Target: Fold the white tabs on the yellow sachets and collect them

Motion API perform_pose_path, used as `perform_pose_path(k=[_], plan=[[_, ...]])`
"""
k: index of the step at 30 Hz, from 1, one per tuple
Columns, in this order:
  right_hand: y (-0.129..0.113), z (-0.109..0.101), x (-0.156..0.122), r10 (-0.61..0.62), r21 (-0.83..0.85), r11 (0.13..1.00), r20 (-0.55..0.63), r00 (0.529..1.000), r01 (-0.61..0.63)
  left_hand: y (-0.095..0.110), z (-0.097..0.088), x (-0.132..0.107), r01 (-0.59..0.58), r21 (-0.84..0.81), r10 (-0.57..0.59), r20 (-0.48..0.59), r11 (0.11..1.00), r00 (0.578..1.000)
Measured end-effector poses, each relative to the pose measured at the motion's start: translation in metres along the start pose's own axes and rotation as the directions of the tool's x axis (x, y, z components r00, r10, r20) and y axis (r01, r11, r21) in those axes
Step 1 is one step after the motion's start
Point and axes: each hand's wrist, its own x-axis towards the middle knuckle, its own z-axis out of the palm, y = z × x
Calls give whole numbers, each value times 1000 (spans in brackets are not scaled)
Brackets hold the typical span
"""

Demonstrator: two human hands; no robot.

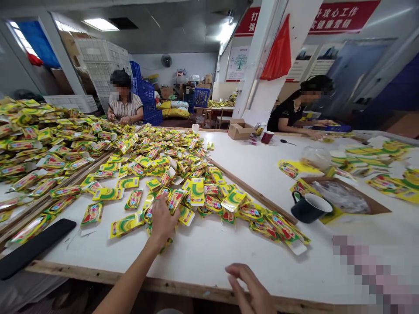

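My left hand (163,220) reaches into a pile of small yellow-and-green printed cardboard boxes (197,192). Its fingers and thumb close around one small box (176,200), which tilts up at the near side of the pile. Just above the table's front edge is my right hand (250,288), holding nothing, its thumb and fingers apart. Some of the boxes have white end flaps standing out. A few lie singly left of my left hand, among them a box (92,214) with a red picture.
Wooden strips (252,189) divide the white table (209,257). A larger heap of boxes (49,144) lies left. A black phone-like slab (37,248) rests near the left edge. A dark mug (310,207) and an open carton (356,200) stand right. Two people sit across the table.
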Motion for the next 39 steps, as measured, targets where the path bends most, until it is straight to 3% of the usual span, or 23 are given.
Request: perform_pose_path(k=[4, 7, 9, 14, 16, 19, 24, 29, 34, 39], plan=[[-18, 48, 13, 105, 249, 963, -7, 994, -100, 20, -14, -74, 91, -369, -113, -39, 925, 993], [-18, 70, 22, 178, 423, 894, -29, 984, -149, 42, -9, -122, 113, -517, -53, 129, 848, 990], [-13, 75, 27, 196, 445, 882, -42, 980, -158, 50, -5, -133, 160, -604, -18, 233, 781, 972], [2, 66, 23, 179, 415, 892, 36, 983, -178, 45, -7, -113, 342, -715, 59, 472, 610, 880], [3, 62, 20, 168, 405, 901, 10, 986, -158, 41, -11, -104, 394, -703, 94, 546, 592, 832], [0, 57, 23, 115, 356, 928, 14, 993, -112, 38, -16, -99, 414, -684, 122, 591, 601, 797], [-4, 53, 40, 33, 307, 951, -2, 999, -31, 41, -13, -95, 363, -711, 127, 534, 602, 836], [2, 56, 41, 98, 367, 929, -102, 990, -54, 46, -9, -94, 353, -776, 107, 471, 523, 876], [-11, 54, 35, -2, 343, 939, -40, 999, 15, 48, -20, -94, 261, -724, 145, 447, 638, 883], [-23, 53, 37, 24, 316, 949, -64, 998, -3, 49, -23, -95, 272, -687, 73, 428, 673, 901]])
